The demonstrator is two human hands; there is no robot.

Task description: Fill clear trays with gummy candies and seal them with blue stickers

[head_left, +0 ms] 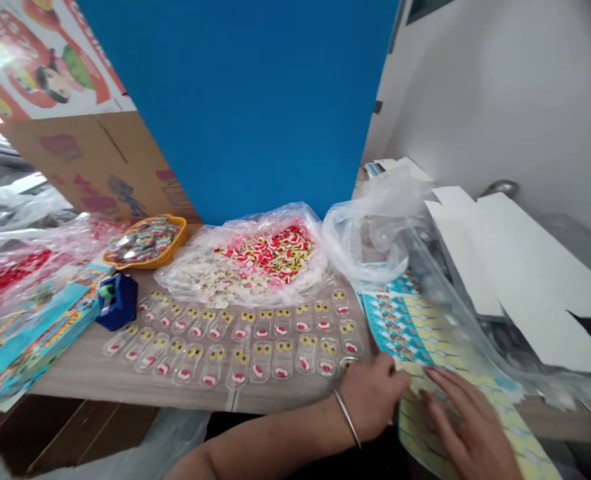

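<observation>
The yellow sheet (418, 437) lies between your two hands, at the near edge of the tabletop (190, 395). Your left hand (370, 397) is narrow, fingers curled and pinching the sheet's upper left edge. Your right hand (475, 420) is wider, its fingers extended flat across the sheet's right side. Beyond and to the right lie the printed sheets (433, 327), blue and yellow.

Count: one bracelet (348, 419), on your left wrist; one orange basket (173, 251) of wrapped pieces; one dark blue holder (124, 303); one open clear bag (195, 267) of red, white and yellow pieces at center. The clear blisters (239, 365), each with eye and mouth pieces, stand in two curved rows, roughly two dozen; they crowd at the left end, so an exact figure cannot be given.

Your left hand partly covers the blister nearest it. Your right hand hides part of the yellow sheet and is cut off at the bottom of the view, as is your left forearm. The number of printed sheets cannot be made out.
</observation>
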